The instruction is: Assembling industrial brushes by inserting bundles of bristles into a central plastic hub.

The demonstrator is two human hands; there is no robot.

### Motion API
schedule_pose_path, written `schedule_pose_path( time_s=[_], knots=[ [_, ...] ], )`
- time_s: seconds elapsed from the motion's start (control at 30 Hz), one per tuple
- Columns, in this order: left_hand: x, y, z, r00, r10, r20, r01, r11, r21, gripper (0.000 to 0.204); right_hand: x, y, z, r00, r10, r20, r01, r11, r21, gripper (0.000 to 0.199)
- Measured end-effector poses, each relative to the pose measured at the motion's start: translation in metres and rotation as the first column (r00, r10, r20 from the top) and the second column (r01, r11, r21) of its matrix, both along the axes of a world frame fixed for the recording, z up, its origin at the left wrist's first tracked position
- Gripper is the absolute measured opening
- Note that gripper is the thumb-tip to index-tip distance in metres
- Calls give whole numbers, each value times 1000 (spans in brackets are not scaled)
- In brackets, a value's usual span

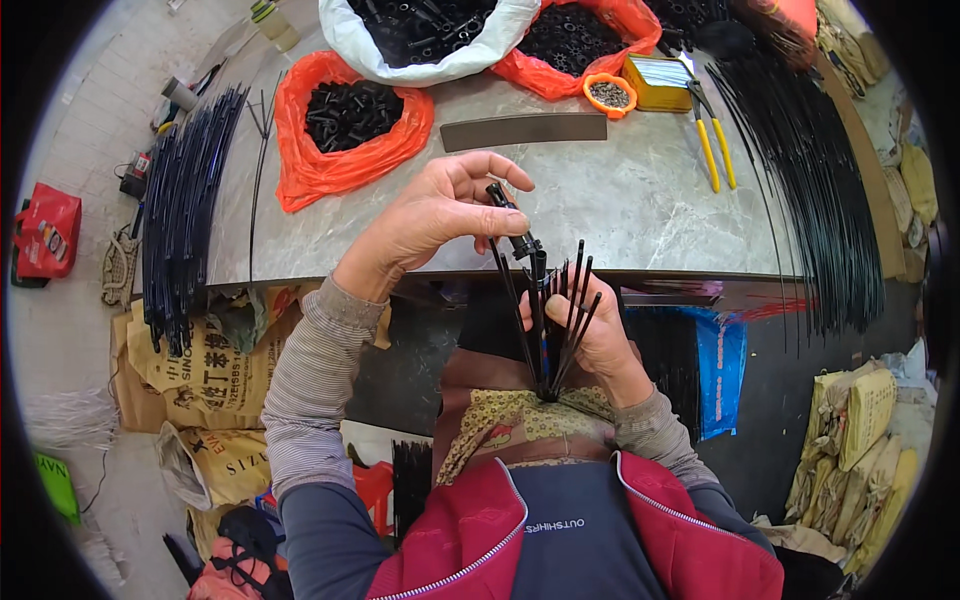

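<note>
My left hand [440, 212] is raised over the table's near edge, its thumb and fingers pinching a black plastic tube-shaped fitting [519, 236] that looks like an umbrella runner. Closed around a spread cluster of thin black umbrella ribs [527, 345] is my right hand [592, 325], lower and to the right. The ribs fan upward and come together at their lower end above my lap. The fitting sits at the top of the cluster, close to a dark upright piece among the ribs; whether they are joined I cannot tell. Some right fingers are hidden behind the ribs.
Bags of black plastic parts, one red [290, 150], one white [440, 72] and another red [645, 30], line the grey table [640, 200]. A dark bar [524, 132], an orange dish [610, 110] and yellow-handled pliers [708, 150] lie nearer. Black rods [185, 220] hang over both ends.
</note>
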State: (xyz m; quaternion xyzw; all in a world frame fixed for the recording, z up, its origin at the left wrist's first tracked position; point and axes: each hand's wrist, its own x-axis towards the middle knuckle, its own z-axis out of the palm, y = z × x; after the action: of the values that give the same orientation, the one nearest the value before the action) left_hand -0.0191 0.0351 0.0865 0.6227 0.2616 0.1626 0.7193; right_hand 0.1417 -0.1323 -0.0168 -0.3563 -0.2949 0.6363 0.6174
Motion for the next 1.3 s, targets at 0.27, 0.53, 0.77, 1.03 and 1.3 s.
schedule_pose_path(
  time_s=[0.27,0.53,0.77,1.03,1.3],
  knots=[
    [-3,-1,-6,998,13,63,-12,1000,-20,44,-4,0,0,1000,-4,-26,4,1000,9,19],
    [1,-11,-1,994,-6,111,4,1000,15,50,2,3,-11,995,67,-73,-61,995,77,18],
    [7,-19,-15,984,31,177,-12,994,-108,59,5,2,-13,993,66,-96,-59,996,65,18],
    [15,-23,-25,980,25,197,12,983,-184,43,10,3,-15,1000,11,-7,-11,999,-41,40],
    [20,-17,-34,962,-69,263,72,997,-3,40,22,2,-10,998,59,-2,-59,997,-45,34]
  ],
)
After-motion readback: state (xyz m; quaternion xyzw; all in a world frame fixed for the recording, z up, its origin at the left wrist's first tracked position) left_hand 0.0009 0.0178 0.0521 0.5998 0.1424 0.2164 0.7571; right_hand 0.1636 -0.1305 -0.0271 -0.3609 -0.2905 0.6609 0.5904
